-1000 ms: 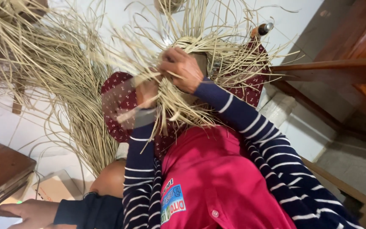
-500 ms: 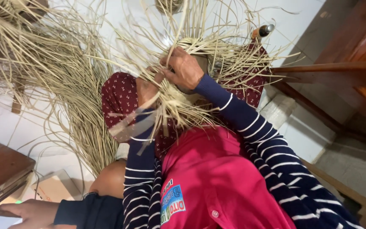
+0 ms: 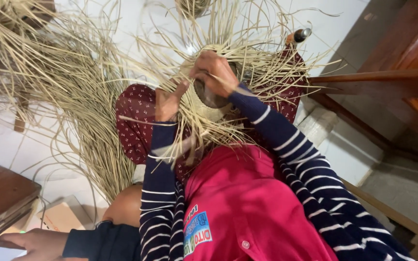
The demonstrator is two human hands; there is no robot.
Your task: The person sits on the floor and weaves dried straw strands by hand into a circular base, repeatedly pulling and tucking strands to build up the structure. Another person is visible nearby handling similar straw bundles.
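Observation:
A half-woven straw piece (image 3: 204, 108) with a round pale centre rests on my lap, its loose strands (image 3: 247, 53) fanning out all around. My right hand (image 3: 216, 72) presses on top of it and pinches strands, with a dark round form (image 3: 209, 96) showing just under the palm. At its left edge my left hand (image 3: 169, 101), thumb raised, holds a few strands that run down across my striped sleeve. Both arms wear navy sleeves with white stripes, and under the work lies a maroon patterned cloth (image 3: 134, 121).
A large heap of loose straw (image 3: 59, 96) spreads over the white floor to the left. Another person's hand (image 3: 30, 241) in a dark sleeve rests at the bottom left by a brown wooden board (image 3: 1, 193). Wooden furniture (image 3: 388, 82) stands on the right.
My right hand has slid a little up and to the right over the woven centre, uncovering the dark round form. The left hand stays at the left edge.

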